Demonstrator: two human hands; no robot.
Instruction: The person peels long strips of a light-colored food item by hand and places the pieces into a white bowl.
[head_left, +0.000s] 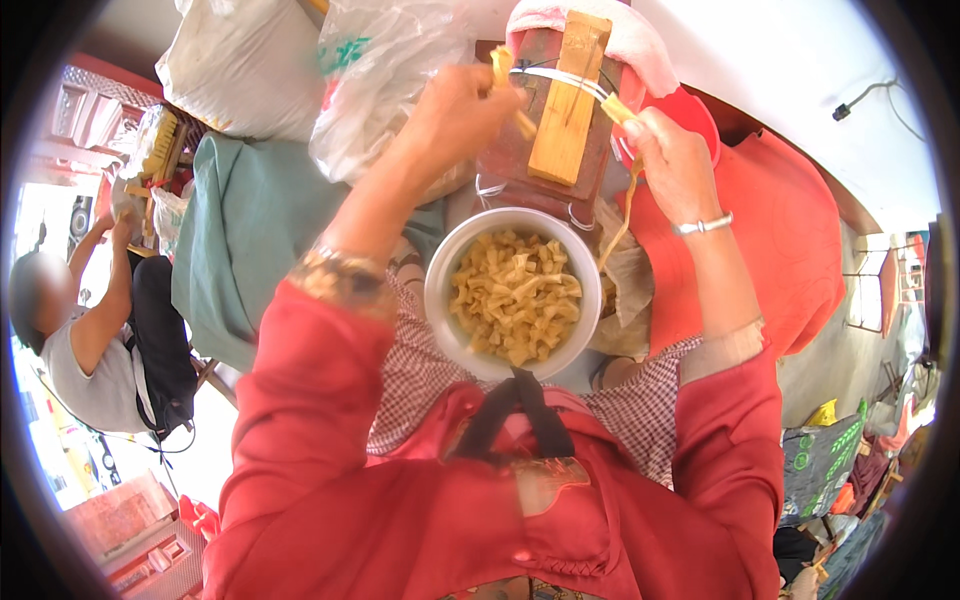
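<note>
Above the left side of a wooden block, my left hand (469, 105) is closed on a yellowish folded strip (502, 66), somewhat blurred. My right hand (671, 157) pinches another yellowish strip piece (618, 109) right of the block, and a long thin strip (626, 217) hangs down from it. The wooden block (570, 105) lies on a dark red wooden stand (499, 154), with a white cord (559, 73) across it. Below, a white bowl (437, 330) holds a heap of small knotted yellowish pieces (517, 292).
Plastic bags (390, 82) lie at the upper left, beside a green cloth (262, 225). A pink towel (649, 52), a red basin (697, 124) and a red cloth (750, 240) are at the right. Another person (105, 337) sits at the far left.
</note>
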